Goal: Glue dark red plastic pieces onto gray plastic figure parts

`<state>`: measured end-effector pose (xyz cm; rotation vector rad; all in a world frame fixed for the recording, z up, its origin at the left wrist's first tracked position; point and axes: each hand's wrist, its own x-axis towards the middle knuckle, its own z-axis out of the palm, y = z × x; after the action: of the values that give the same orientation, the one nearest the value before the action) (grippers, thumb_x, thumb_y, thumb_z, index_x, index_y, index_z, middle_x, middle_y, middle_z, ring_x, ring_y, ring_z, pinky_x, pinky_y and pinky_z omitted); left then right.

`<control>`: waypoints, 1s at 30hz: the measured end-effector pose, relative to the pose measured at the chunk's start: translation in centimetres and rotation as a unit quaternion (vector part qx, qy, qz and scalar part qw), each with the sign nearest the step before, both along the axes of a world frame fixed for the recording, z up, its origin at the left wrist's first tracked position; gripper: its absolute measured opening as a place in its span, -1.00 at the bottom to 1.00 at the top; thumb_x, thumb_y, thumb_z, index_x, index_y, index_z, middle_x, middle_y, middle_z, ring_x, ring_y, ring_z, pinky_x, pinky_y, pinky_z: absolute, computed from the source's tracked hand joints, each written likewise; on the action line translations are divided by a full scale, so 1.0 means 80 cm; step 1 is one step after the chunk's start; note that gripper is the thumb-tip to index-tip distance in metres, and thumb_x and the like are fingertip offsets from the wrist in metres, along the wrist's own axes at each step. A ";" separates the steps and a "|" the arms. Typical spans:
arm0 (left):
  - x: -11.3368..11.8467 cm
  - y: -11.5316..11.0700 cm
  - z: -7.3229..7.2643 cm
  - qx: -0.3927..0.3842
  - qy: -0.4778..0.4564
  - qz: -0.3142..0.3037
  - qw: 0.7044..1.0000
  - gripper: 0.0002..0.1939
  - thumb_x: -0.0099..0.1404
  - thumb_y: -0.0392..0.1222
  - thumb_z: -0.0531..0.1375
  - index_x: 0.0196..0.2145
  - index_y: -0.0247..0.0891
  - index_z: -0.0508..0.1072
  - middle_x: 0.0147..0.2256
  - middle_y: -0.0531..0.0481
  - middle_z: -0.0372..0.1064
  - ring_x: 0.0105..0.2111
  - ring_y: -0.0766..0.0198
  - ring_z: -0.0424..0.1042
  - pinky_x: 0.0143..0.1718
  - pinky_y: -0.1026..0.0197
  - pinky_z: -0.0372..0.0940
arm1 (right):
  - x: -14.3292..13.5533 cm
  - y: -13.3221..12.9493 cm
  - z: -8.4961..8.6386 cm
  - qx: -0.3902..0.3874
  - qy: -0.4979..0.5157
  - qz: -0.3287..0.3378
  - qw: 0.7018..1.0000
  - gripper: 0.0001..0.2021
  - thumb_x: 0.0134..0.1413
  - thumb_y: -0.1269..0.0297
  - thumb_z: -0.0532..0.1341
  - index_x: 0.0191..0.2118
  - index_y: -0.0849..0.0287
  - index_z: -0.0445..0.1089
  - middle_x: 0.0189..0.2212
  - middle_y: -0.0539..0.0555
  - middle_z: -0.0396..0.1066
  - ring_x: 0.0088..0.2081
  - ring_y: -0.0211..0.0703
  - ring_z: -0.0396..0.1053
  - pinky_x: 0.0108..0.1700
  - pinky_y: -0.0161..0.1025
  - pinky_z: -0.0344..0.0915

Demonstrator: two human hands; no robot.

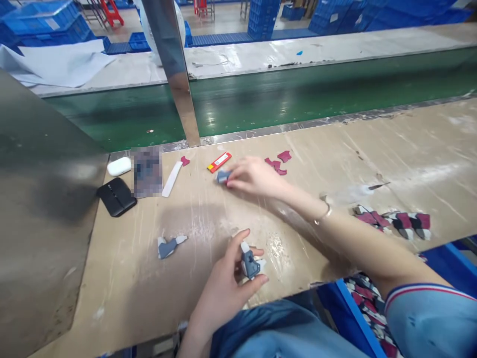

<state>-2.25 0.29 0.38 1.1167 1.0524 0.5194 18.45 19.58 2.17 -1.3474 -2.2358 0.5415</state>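
Note:
Near the table's front edge, my left hand [227, 283] is closed around a small grey-blue and white plastic part [249, 262], gripping it between thumb and fingers. Farther forward, my right hand [255, 175] pinches a small grey-blue piece [222, 176] just above or on the table; its fingertips are slightly blurred. A similar grey-blue and white part [168, 247] lies to the left of my left hand. Several loose maroon pieces [280, 164] lie right of my right hand. Just beyond its fingertips is a red and yellow packet [219, 162].
A metal post [179, 84] rises at the table's far edge, before a green conveyor belt [268, 99]. At left lie a white strip [172, 179], black case [117, 196] and white case [119, 166]. Maroon-and-white parts [402, 223] and a thin-tipped bottle [354, 193] lie right, above a blue crate [357, 313].

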 end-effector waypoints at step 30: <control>0.025 -0.006 0.019 0.037 -0.039 0.043 0.998 -0.17 0.34 -0.23 0.29 0.51 -0.18 0.17 -0.34 0.17 0.33 -0.40 0.36 0.39 -0.34 0.32 0.32 | 0.034 -0.253 0.005 0.194 0.038 0.130 0.972 -0.74 0.42 0.63 0.24 0.08 0.34 0.60 -0.01 0.18 0.75 0.06 -0.11 0.72 -0.03 -0.27 0.71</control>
<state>-0.24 -0.19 1.91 1.1100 1.0237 0.6701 21.17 -0.64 2.60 -0.8316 -2.3154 0.2188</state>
